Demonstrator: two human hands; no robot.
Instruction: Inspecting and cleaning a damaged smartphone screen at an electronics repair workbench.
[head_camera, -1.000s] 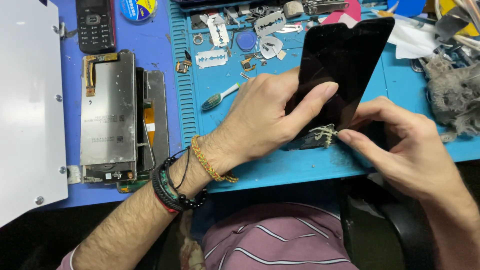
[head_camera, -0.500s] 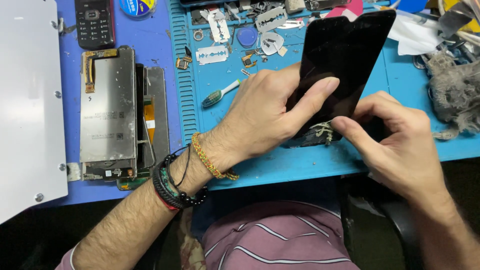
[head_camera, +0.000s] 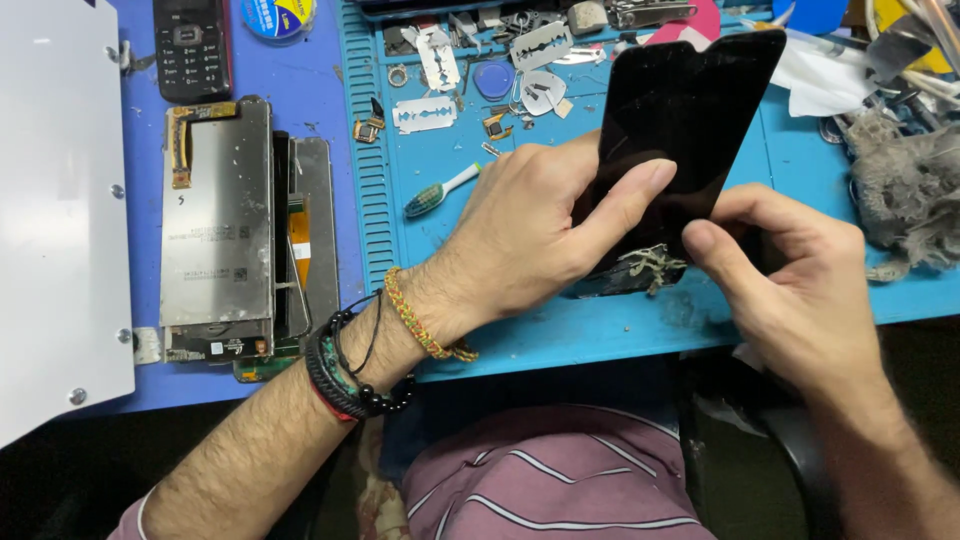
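We hold the black phone screen panel tilted up over the blue work mat, its lower end near the mat's front edge, so both hands can get at that end. Our left hand is clamped on the panel, thumb pressed across its dark face to steady it. Our right hand pinches the panel's lower right edge, fingers closed on it beside a clump of pale adhesive residue, likely the reason for the grip there. Farther back on the mat lie razor blades and a small toothbrush. By the desk's left edge rests a stripped display assembly; a grey wad of fluff sits towards the right edge.
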